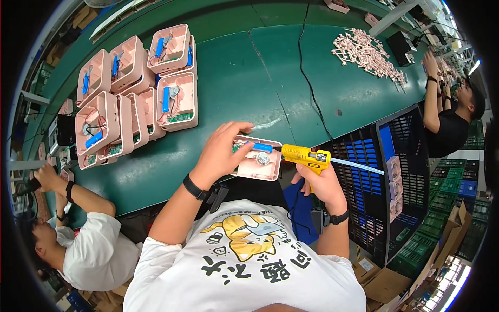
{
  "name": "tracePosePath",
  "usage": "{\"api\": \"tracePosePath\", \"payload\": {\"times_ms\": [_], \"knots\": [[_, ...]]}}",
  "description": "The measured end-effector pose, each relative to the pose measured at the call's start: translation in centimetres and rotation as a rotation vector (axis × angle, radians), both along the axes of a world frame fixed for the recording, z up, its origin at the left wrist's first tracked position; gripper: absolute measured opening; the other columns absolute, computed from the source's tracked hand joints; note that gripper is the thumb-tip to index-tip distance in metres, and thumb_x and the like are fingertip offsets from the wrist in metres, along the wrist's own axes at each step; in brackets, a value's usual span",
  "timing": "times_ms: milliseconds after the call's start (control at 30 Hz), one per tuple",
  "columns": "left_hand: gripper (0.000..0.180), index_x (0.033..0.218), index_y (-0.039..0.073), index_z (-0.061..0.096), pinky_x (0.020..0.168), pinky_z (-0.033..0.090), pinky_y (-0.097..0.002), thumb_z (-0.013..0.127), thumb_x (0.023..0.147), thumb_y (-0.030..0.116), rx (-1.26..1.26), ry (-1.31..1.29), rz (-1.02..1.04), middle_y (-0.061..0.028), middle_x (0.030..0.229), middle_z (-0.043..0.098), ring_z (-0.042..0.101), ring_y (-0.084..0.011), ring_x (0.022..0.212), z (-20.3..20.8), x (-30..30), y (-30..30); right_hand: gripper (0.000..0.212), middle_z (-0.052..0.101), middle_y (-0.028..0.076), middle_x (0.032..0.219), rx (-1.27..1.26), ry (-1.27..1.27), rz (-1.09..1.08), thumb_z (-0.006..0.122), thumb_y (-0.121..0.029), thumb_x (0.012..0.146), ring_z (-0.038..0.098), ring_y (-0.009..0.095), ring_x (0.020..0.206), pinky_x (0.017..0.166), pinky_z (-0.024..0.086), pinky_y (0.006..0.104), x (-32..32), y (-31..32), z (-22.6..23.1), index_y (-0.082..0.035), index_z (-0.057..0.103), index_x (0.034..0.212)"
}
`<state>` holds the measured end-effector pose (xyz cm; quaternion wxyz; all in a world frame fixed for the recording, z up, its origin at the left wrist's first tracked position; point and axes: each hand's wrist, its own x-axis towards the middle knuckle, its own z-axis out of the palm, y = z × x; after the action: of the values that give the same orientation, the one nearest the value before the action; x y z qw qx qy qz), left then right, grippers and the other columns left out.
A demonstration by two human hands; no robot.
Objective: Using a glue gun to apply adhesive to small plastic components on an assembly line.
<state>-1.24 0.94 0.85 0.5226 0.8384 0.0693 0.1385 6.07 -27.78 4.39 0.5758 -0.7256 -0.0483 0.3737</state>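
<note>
Pink casing (248, 169), its open side facing the person, lies between the two hands, its long axis running across from the left hand (223, 151) toward the right hand (325, 182). The left hand is the nearer, grasping the casing by its left end with the thumb reaching inside, while the right hand is wrapped round the handle of a yellow glue gun (299, 153), a pale glue stick (358, 166) poking out of its rear to the right. Inside the casing a blue cell (262, 147) lies lengthwise along the wall farther from the person, pointing from the left thumb toward the gun's nozzle at the casing's right end; whether the nozzle touches anything I cannot tell. Just beside the cell, on its nearer side, sits a round metal part (263, 158). Beyond the left hand and to its left, stacked casings (125, 122) stand on the green table (234, 67), holding more blue cells (166, 99) and green boards (179, 117); right of the right hand, a row of pink shells (396, 187) shows in a black crate (384, 229)
</note>
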Motion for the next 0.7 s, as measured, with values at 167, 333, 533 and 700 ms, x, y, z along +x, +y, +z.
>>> {"api": "tracePosePath", "payload": {"times_ms": [167,333,533,700], "knots": [[0.018,0.109,0.005,0.082,0.082,0.055,-0.0380,0.081,0.092,0.010,0.115,0.105,-0.199,-0.0102,0.094,0.074,0.066,-0.0259,0.088,-0.6,1.0,1.5,0.036,0.072,0.006,0.076,-0.105,-0.013,-0.002,0.072,-0.018,0.105,0.059,0.009,0.047,0.045,0.049,0.0234,-0.5,0.6,-0.2,0.004,0.067,0.133],[0.017,0.109,0.005,0.081,0.082,0.054,-0.0382,0.080,0.092,0.009,0.057,0.206,-0.241,-0.0108,0.094,0.075,0.066,-0.0269,0.088,-0.3,1.2,1.8,0.036,0.070,0.003,0.076,-0.136,-0.097,-0.021,0.073,-0.017,0.104,0.058,0.008,0.048,0.045,0.049,0.0235,-1.1,1.3,1.0,0.003,0.068,0.133],[0.015,0.107,0.005,0.081,0.084,0.053,-0.0381,0.080,0.092,0.009,0.067,0.205,-0.228,-0.0109,0.092,0.075,0.066,-0.0264,0.086,-0.3,0.8,1.6,0.034,0.072,0.004,0.079,-0.146,-0.174,-0.030,0.073,-0.017,0.104,0.058,0.008,0.049,0.045,0.048,0.0234,-2.2,0.3,0.8,0.003,0.070,0.132],[0.014,0.106,0.004,0.080,0.085,0.052,-0.0380,0.080,0.093,0.009,0.056,0.188,-0.231,-0.0104,0.090,0.075,0.065,-0.0263,0.084,-0.6,0.7,1.6,0.030,0.072,0.004,0.077,-0.036,-0.024,-0.063,0.072,-0.015,0.104,0.057,0.007,0.049,0.045,0.048,0.0236,-1.9,-0.2,0.4,0.001,0.071,0.129]]}}
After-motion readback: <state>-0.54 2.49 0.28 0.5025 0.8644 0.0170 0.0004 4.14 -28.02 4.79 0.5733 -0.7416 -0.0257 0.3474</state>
